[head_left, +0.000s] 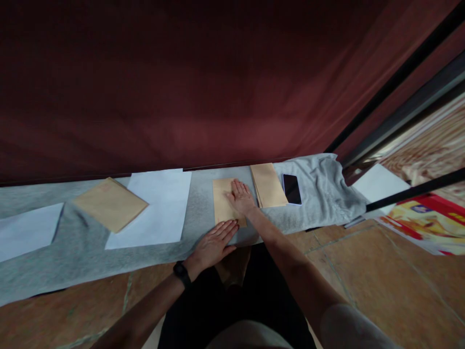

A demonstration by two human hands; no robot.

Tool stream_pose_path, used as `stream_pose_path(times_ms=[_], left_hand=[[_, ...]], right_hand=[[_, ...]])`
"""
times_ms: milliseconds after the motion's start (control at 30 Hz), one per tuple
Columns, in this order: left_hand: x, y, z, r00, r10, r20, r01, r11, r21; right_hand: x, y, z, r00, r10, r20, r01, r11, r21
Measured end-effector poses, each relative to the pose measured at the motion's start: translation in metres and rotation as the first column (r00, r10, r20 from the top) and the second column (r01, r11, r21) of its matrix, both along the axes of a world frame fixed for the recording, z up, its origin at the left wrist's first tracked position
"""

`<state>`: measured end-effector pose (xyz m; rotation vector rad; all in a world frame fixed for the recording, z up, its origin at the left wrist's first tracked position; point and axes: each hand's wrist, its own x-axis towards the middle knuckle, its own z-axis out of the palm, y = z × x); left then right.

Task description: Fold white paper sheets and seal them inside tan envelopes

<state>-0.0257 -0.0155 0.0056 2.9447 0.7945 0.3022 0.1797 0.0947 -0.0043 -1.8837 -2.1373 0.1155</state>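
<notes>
A tan paper envelope [221,198] lies flat on the grey cloth in front of me. My right hand [241,196] rests on its right side, palm down with the fingers stretched out. At the envelope's near edge, my left hand [215,242] lies flat with fingers extended, the fingertips touching the paper. A dark watch band is on my left wrist. Just right of my right hand sits a small stack of tan envelopes [269,184]. Neither hand grips anything.
A phone [292,189] lies beside the stack. Leftward are white sheets [163,208], another tan envelope pile [111,203] and more white paper [29,230]. Dark red fabric [218,97] rises behind the grey cloth [201,194]. A red-yellow box [425,220] stands right, near black bars.
</notes>
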Motion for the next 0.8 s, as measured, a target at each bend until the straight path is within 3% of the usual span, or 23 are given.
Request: stream_pose_path(times_ms=[167,367,467,633,800], left_hand=[[0.001,0.0,0.003,1.0,-0.003,0.011,0.003,1.0,0.002],[0.001,-0.001,-0.002,1.0,0.016,-0.019,-0.016,0.999,-0.031],[0.001,-0.001,-0.003,1.0,0.023,-0.013,-0.023,0.999,-0.034],[0.001,-0.003,-0.001,0.999,0.04,0.014,-0.04,0.999,-0.003],[-0.006,-0.014,-0.004,0.987,0.157,0.023,-0.157,0.987,0.015]], right_hand=[[0.002,-0.028,0.003,0.996,-0.087,-0.028,0.088,0.995,0.047],[-0.012,-0.099,0.0,0.983,0.178,-0.037,-0.176,0.983,0.055],[-0.017,-0.125,-0.002,0.984,0.176,-0.037,-0.173,0.982,0.072],[-0.007,-0.143,-0.001,0.992,0.124,-0.017,-0.121,0.983,0.137],[0.006,-0.153,0.0,0.995,0.097,0.019,-0.099,0.985,0.143]])
